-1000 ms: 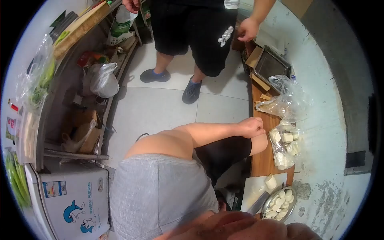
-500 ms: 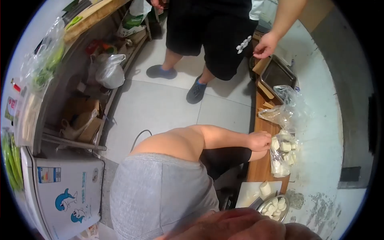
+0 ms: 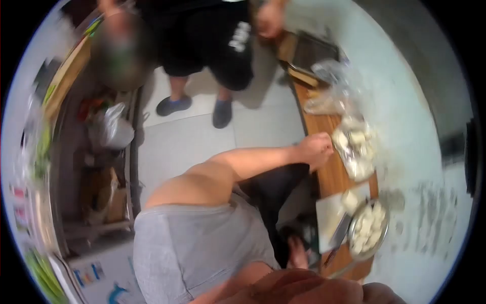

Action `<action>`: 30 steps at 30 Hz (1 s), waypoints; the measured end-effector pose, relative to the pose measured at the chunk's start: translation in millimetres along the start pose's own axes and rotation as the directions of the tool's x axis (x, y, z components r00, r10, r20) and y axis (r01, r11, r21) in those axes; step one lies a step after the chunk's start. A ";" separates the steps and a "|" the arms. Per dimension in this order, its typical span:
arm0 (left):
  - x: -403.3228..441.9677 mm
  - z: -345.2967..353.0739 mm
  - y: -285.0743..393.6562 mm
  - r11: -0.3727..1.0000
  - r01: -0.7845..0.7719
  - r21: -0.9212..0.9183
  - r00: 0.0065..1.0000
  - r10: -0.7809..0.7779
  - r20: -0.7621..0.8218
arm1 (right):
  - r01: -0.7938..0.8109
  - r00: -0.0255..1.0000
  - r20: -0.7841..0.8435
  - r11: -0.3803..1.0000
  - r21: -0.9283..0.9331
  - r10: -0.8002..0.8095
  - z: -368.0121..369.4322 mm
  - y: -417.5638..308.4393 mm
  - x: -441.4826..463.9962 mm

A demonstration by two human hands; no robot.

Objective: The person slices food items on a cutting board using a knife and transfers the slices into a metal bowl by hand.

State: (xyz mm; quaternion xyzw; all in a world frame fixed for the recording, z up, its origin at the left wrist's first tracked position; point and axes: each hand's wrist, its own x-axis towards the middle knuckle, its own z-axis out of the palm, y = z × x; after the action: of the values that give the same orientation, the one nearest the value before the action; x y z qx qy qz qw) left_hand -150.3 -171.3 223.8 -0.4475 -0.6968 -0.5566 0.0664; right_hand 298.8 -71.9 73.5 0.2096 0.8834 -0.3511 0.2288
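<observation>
My left hand (image 3: 316, 150) is closed over the bench's near edge, right beside a clear plastic bag (image 3: 357, 152) of thick white food pieces. Whatever its fingers hold, if anything, is hidden. Below the bag, a white cutting board (image 3: 326, 210) carries a stubby white cylindrical piece (image 3: 350, 201) and a knife (image 3: 342, 228). Against the board stands a round metal bowl or strainer (image 3: 387, 230) filled with cut white pieces. My right hand does not show; a large blurred skin-coloured shape covers the bottom edge.
The wooden bench (image 3: 329, 126) runs along a pale wall (image 3: 405, 126). Farther up it lie more clear bags (image 3: 336, 93) and a dark tray (image 3: 316, 53). Another person in black shorts (image 3: 202, 45) stands ahead, holding a blurred dark round object (image 3: 121, 55). Shelves (image 3: 96, 230) line the left.
The view has shifted, bringing the board and bowl higher in frame. My left hand stays by the bag. The other person now has the dark round object.
</observation>
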 end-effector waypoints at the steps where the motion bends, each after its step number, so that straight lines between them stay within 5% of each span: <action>1: -3.3 6.8 10.8 0.998 -0.010 -0.064 0.998 0.013 0.061 | -0.021 0.998 -0.064 0.999 0.028 0.023 -39.7 -60.5 -5.5; 3: -15.0 33.5 22.4 0.990 -0.018 -0.138 0.921 0.070 0.384 | -0.303 0.951 -0.136 0.921 -0.244 0.277 -72.3 -98.4 -6.8; 4: -25.8 50.6 33.7 0.994 0.002 -0.114 0.849 0.058 0.525 | -0.341 0.927 -0.191 0.938 -0.070 0.322 -97.7 -124.7 -9.0; 5: -43.0 74.6 40.5 0.993 0.047 -0.109 0.768 0.033 0.639 | -0.225 0.906 -0.303 0.944 0.241 0.294 -122.1 -151.2 -10.1; 6: -64.3 95.9 45.6 0.992 0.085 -0.091 0.675 0.010 0.738 | -0.017 0.924 -0.353 0.936 0.352 0.149 -148.2 -181.3 -12.7; 9: -129.3 141.4 54.7 0.989 0.146 -0.008 0.374 -0.048 0.926 | 0.467 0.870 -0.400 0.739 0.485 -0.288 -197.5 -269.6 -17.5; 11: -158.8 142.1 58.8 0.987 0.156 0.030 0.263 -0.071 0.962 | 0.898 0.428 -0.607 0.238 0.370 -0.669 -210.7 -335.9 -6.2; 12: -167.7 141.6 60.5 0.986 0.161 0.040 0.236 -0.078 0.969 | 0.932 0.345 -0.550 0.207 0.299 -0.760 -226.7 -376.5 -12.2; 13: -174.0 140.0 60.8 0.985 0.163 0.052 0.217 -0.087 0.972 | 0.939 0.215 -0.651 -0.030 0.344 -0.728 -216.1 -407.4 -8.5; 15: -180.7 135.7 60.7 0.985 0.160 0.066 0.204 -0.099 0.974 | 0.867 0.135 -0.652 -0.230 0.443 -0.746 -207.9 -450.9 -7.7; 17: -185.6 132.2 60.3 0.983 0.164 0.078 0.208 -0.111 0.972 | 0.900 0.060 -0.634 -0.233 0.368 -0.771 -205.0 -459.0 -7.2; 22: -189.1 128.5 60.4 0.981 0.177 0.081 0.238 -0.122 0.964 | 0.861 0.265 -0.389 0.035 0.507 -0.883 -228.8 -420.6 -0.6; 26: -192.0 127.8 64.8 0.980 0.184 0.070 0.249 -0.116 0.962 | 0.827 0.202 -0.508 -0.131 0.546 -0.838 -219.1 -432.2 -3.5; 30: -191.7 136.0 79.2 0.972 0.233 -0.001 0.317 -0.075 0.946 | 0.909 0.213 -0.448 0.008 0.416 -0.868 -213.8 -388.4 -1.1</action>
State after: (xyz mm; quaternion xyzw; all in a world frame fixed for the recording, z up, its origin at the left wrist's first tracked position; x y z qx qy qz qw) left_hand 73.3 -164.7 116.8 -0.6210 -0.6061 -0.2461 -0.4317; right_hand 38.5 -177.5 416.5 -0.3200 0.6524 -0.6697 -0.1532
